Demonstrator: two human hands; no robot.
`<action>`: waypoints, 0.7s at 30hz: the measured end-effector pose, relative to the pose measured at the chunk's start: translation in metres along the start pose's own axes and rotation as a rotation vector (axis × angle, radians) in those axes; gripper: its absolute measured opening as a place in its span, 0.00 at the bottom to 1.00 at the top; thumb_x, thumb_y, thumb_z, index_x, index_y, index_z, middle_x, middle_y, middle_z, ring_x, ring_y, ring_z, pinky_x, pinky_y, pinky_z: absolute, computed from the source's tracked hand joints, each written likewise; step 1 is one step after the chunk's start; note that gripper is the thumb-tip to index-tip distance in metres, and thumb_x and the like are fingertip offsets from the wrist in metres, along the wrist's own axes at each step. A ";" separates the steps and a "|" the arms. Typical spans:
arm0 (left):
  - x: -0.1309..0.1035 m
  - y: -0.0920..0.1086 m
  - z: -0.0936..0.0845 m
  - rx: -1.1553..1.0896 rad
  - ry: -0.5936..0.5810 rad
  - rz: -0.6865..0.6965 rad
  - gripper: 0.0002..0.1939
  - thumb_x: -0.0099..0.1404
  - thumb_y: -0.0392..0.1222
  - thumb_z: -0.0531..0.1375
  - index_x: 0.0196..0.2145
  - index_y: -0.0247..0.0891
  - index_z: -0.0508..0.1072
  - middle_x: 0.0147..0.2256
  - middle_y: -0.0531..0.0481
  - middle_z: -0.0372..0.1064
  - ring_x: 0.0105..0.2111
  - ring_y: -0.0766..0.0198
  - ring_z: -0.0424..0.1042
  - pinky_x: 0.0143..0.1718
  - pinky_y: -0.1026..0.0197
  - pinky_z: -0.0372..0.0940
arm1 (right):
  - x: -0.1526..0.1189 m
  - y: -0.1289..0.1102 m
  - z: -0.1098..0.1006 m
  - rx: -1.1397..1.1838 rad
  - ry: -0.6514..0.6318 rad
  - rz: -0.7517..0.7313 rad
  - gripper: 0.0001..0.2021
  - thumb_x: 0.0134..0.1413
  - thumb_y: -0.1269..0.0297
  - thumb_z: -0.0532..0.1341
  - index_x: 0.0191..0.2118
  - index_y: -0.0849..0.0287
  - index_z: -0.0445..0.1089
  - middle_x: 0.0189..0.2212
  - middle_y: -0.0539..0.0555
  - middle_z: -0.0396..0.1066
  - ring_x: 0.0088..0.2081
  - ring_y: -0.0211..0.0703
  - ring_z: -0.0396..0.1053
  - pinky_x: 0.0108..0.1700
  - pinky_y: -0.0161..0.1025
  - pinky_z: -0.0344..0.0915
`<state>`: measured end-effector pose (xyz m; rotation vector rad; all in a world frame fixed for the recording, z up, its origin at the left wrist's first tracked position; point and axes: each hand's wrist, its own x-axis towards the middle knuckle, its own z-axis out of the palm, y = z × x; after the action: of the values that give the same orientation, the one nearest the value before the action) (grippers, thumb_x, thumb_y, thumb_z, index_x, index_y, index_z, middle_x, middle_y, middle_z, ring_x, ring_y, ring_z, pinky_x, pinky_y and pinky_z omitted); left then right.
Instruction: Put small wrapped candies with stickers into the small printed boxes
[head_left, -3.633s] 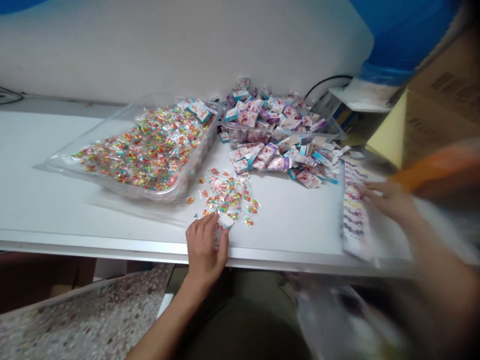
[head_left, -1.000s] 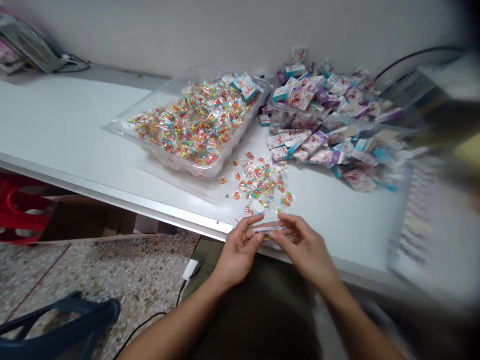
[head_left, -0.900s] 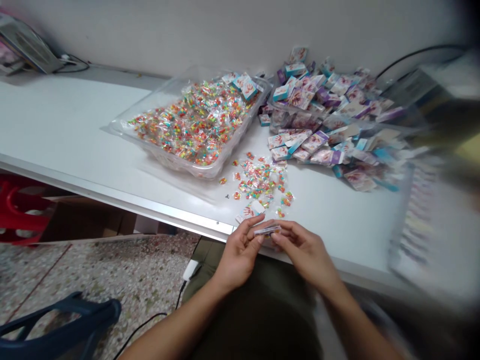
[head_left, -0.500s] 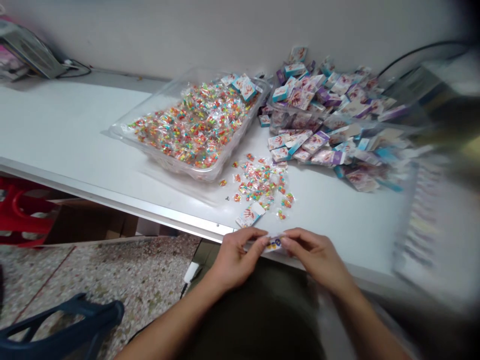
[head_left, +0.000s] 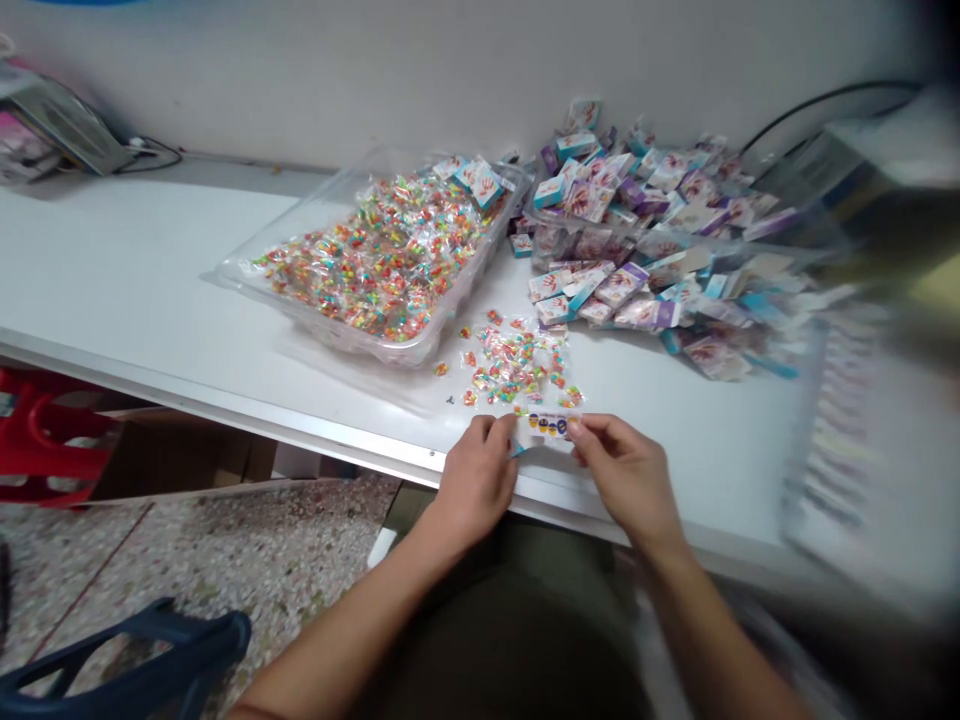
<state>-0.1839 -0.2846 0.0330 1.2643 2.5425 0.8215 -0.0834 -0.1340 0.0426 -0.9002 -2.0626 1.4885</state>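
My right hand point(head_left: 630, 470) pinches the right end of a small white paper strip point(head_left: 549, 424) printed with a row of yellow-and-blue round figures. My left hand point(head_left: 480, 470) is closed at the strip's left end, over a small cardboard box point(head_left: 516, 450). Only a bluish edge of that box shows; the fingers hide the rest. Just beyond both hands lies a loose pile of small clear packets point(head_left: 517, 365) with bright multicoloured pieces inside.
A clear plastic tub point(head_left: 300, 305) full of similar packets stands behind to the left. Many small white, blue and purple boxes point(head_left: 626, 285) are heaped at the back right, some in a clear container. A blurred stack point(head_left: 832, 450) lies at right. A blue stool point(head_left: 135, 650) stands below left.
Both hands have moved forward over the table. My left hand has let go of the strip and closed over the small box that lay by the packets. The strip now shows more of its print.
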 end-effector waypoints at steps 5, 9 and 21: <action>-0.011 0.000 0.016 -0.058 0.163 0.071 0.24 0.63 0.32 0.53 0.57 0.38 0.59 0.49 0.40 0.64 0.48 0.55 0.69 0.47 0.54 0.68 | -0.002 -0.005 -0.005 -0.302 -0.233 -0.204 0.11 0.59 0.57 0.58 0.35 0.55 0.74 0.33 0.52 0.77 0.34 0.42 0.71 0.38 0.39 0.65; -0.018 0.001 0.028 -0.086 0.203 0.167 0.23 0.65 0.33 0.51 0.58 0.38 0.60 0.48 0.40 0.64 0.48 0.55 0.68 0.48 0.54 0.68 | -0.002 -0.012 -0.007 -0.591 -0.239 -0.296 0.10 0.58 0.56 0.58 0.32 0.54 0.72 0.29 0.51 0.74 0.31 0.43 0.70 0.33 0.38 0.61; -0.025 -0.013 0.023 -0.210 0.271 0.084 0.19 0.66 0.36 0.54 0.54 0.38 0.67 0.47 0.39 0.63 0.45 0.57 0.69 0.46 0.54 0.68 | 0.031 0.002 0.013 -0.219 -0.446 -0.066 0.16 0.55 0.49 0.60 0.37 0.58 0.72 0.30 0.51 0.72 0.30 0.40 0.68 0.33 0.37 0.63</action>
<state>-0.1680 -0.3007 0.0048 1.2754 2.5272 1.3214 -0.1128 -0.1198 0.0355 -0.6043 -2.5881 1.5569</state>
